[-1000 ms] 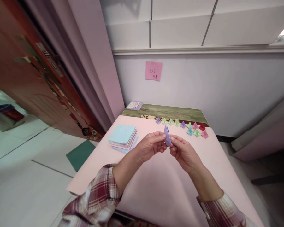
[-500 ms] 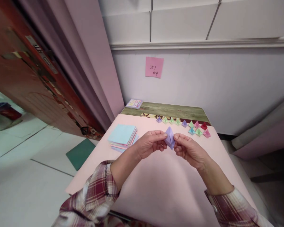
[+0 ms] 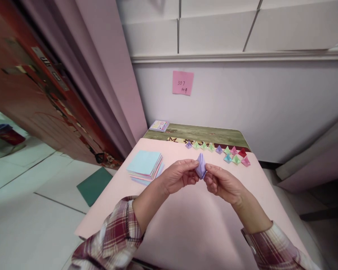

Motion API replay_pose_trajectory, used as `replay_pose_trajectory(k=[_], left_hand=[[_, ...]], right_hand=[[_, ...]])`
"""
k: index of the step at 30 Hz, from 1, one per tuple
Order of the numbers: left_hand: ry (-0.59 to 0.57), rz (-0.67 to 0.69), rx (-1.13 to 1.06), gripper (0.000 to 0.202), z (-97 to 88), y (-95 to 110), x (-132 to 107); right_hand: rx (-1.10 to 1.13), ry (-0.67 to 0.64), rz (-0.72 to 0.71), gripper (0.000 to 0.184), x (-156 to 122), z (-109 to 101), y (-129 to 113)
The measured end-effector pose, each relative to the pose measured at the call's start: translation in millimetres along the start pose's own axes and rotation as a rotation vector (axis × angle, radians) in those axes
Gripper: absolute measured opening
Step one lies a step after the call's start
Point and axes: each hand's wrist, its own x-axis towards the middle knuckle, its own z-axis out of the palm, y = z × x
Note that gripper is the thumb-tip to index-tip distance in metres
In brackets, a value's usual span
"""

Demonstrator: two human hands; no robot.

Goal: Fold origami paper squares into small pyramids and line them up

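A purple folded paper piece (image 3: pixel 201 166), diamond-shaped and standing on its point, is pinched above the table between both hands. My left hand (image 3: pixel 181 174) grips its left corner with thumb and fingertips. On the opposite corner, my right hand (image 3: pixel 221 182) has its thumb and fingers closed. Beyond my hands, several small folded paper pieces in green, purple, pink, red and blue stand in rows, among them a red one (image 3: pixel 242 152) and a blue one (image 3: pixel 228 158). To the left lies a stack of square paper (image 3: pixel 144 164) with a light blue sheet on top.
Pink covering (image 3: pixel 112 212) lies over the table, whose wood-patterned far end (image 3: pixel 202 132) shows. A small printed packet (image 3: pixel 159 126) rests at the back left corner. A pink note (image 3: pixel 183 83) sticks to the wall behind. On the floor at left is a green square (image 3: pixel 94 186).
The purple paper piece looks narrower as my fingers press its two sides closer together. My right hand has shifted slightly left; the view has tipped up a little.
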Motion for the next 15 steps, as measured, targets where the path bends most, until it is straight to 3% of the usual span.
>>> replay_pose_trajectory(k=[8,15], left_hand=[[0.033,0.018,-0.01,0.029,5.2,-0.2,-4.3],[0.125,0.144,0.181,0.033,13.1,-6.1,-12.7]], right_hand=[[-0.054,0.033,-0.104,0.029,-9.2,5.8,-0.1],[-0.234,0.076,-0.259,0.034,-20.2,9.6,8.8]])
